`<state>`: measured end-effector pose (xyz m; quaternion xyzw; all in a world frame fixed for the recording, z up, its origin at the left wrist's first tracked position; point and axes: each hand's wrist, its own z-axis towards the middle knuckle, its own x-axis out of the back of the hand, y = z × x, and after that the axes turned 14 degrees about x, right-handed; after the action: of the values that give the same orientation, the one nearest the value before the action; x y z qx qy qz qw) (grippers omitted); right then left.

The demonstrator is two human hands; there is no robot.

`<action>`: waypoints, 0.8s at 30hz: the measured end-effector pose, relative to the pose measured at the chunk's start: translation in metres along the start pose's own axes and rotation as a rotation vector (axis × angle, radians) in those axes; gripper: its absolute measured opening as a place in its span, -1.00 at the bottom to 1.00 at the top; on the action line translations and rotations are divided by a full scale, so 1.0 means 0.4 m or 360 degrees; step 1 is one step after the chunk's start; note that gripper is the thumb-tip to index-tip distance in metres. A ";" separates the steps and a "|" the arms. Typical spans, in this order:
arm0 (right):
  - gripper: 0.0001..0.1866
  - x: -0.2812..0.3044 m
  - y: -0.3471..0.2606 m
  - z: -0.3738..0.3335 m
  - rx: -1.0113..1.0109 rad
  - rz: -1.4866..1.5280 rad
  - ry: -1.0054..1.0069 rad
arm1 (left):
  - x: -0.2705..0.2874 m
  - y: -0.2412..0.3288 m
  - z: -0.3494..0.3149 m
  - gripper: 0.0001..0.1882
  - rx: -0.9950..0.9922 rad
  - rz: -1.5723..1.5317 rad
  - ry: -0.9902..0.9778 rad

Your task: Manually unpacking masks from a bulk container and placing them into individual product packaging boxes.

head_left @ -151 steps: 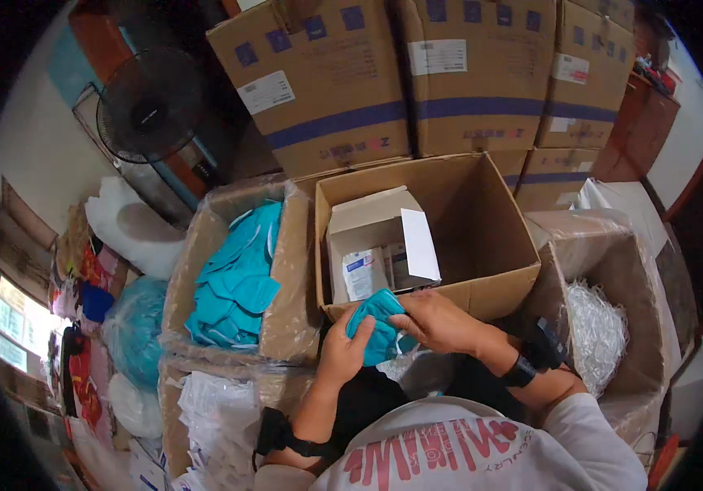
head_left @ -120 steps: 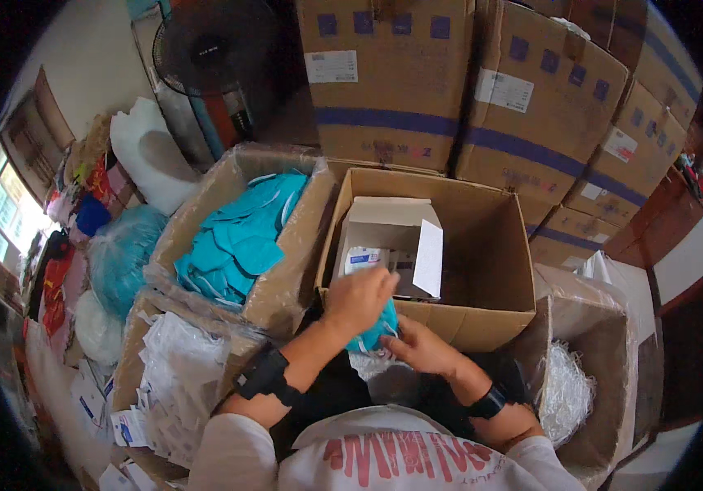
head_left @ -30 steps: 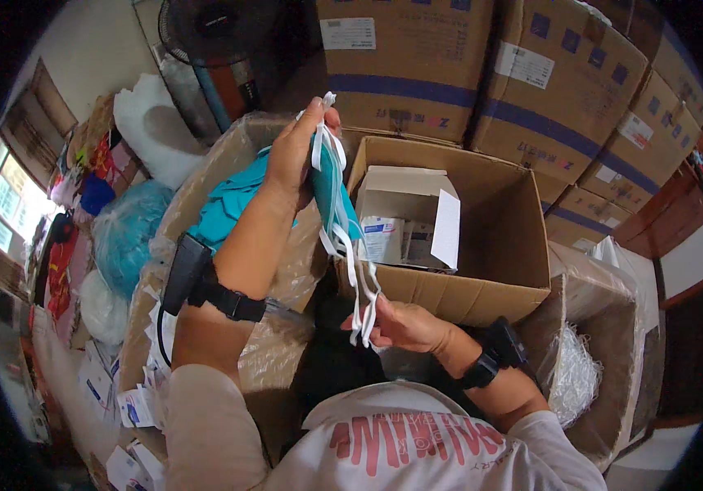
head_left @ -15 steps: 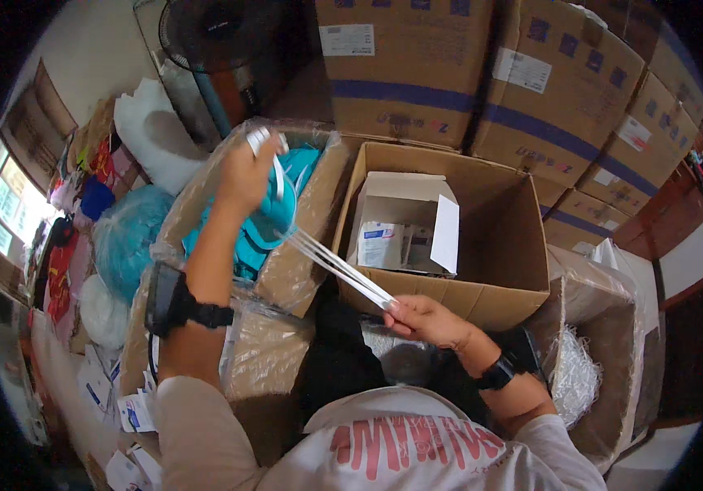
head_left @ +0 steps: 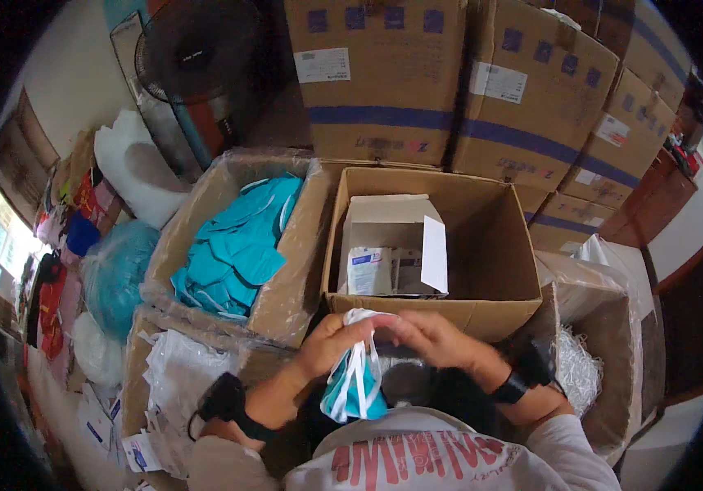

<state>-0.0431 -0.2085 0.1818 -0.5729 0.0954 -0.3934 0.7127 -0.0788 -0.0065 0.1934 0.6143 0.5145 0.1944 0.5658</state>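
Note:
A teal face mask (head_left: 359, 397) with white elastic straps hangs in front of my chest, below both hands. My left hand (head_left: 328, 342) is closed around the gathered straps at the top of the mask. My right hand (head_left: 431, 337) meets it there, its fingers closed on the same strap loops; exact fingertip contact is partly hidden. Beyond my left hand, a plastic-lined carton (head_left: 300, 282) holds a heap of teal masks (head_left: 237, 245). Straight ahead is an open brown carton (head_left: 482, 315) with an opened white box (head_left: 388, 214) inside it, containing small printed packets (head_left: 368, 272).
White straps lie bundled (head_left: 578, 372) in a carton at the right. Below the mask carton, another carton holds white printed sheets or bags (head_left: 183, 360). Tall stacked cartons (head_left: 380, 82) wall off the back. A black fan (head_left: 196, 51) and a teal-filled plastic bag (head_left: 120, 263) stand left.
My left hand has come down from above the mask carton to my right hand, bringing the mask along. The straps, stretched taut before, are now gathered between both hands. The view has shifted slightly.

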 end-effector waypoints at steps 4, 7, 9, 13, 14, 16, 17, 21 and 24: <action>-0.71 -0.063 0.013 0.036 0.0088 -0.0003 0.0247 | -0.003 0.017 0.035 -0.76 -0.0955 0.1681 0.0990; -0.68 -0.029 0.034 0.008 -0.0028 -0.0422 -0.0231 | 0.023 -0.004 0.031 -0.75 -0.0568 0.2177 0.0734; -0.66 -0.017 0.023 -0.017 -0.0165 -0.0440 -0.0645 | 0.017 -0.013 0.006 -0.68 -0.0205 0.2528 0.0328; -0.57 0.012 -0.076 -0.050 -0.0387 -0.0187 -0.0975 | 0.012 -0.037 -0.029 -0.63 -0.0450 0.2466 -0.0012; -0.57 0.018 -0.098 -0.059 -0.0421 -0.0113 -0.0981 | 0.007 -0.035 -0.036 -0.63 -0.0450 0.2449 -0.0075; -0.54 0.027 -0.134 -0.075 -0.0538 -0.0063 -0.1072 | -0.016 -0.016 -0.055 -0.63 -0.0466 0.2405 -0.0204; -0.54 0.030 -0.143 -0.088 -0.0608 0.0002 -0.1092 | -0.025 -0.016 -0.058 -0.66 -0.0486 0.2401 -0.0226; -0.52 0.044 -0.171 -0.133 -0.0729 0.0268 -0.1014 | -0.050 0.011 -0.072 -0.71 -0.0532 0.2426 -0.0286; -0.52 0.058 -0.173 -0.160 -0.0766 0.0404 -0.0977 | -0.069 0.036 -0.074 -0.74 -0.0536 0.2463 -0.0332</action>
<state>-0.0963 -0.2739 0.2301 -0.7978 0.0374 -0.0795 0.5965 -0.1080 -0.0128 0.2243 0.7183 -0.1499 0.5486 0.4008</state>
